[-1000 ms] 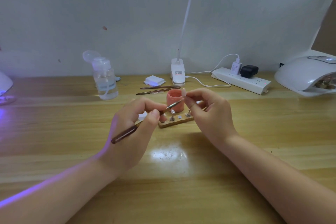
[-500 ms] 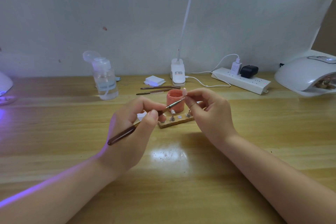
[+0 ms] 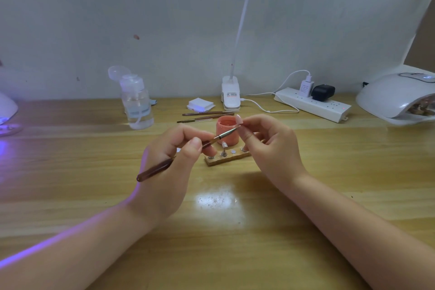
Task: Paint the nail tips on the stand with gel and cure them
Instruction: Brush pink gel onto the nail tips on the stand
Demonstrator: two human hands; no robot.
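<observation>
The left hand (image 3: pixel 169 167) gripped a brown brush (image 3: pixel 188 152) between thumb and fingers, its tip angled up to touch a pale pink nail tip (image 3: pixel 239 119) that the right hand (image 3: pixel 270 148) pinched between thumb and forefinger above the table (image 3: pixel 306 172). Just below and between the hands lay the wooden stand (image 3: pixel 227 157), one nail tip upright on it, with a pink jar (image 3: pixel 227 130) close behind. A white curing lamp (image 3: pixel 397 96) sat at the far right, well apart.
</observation>
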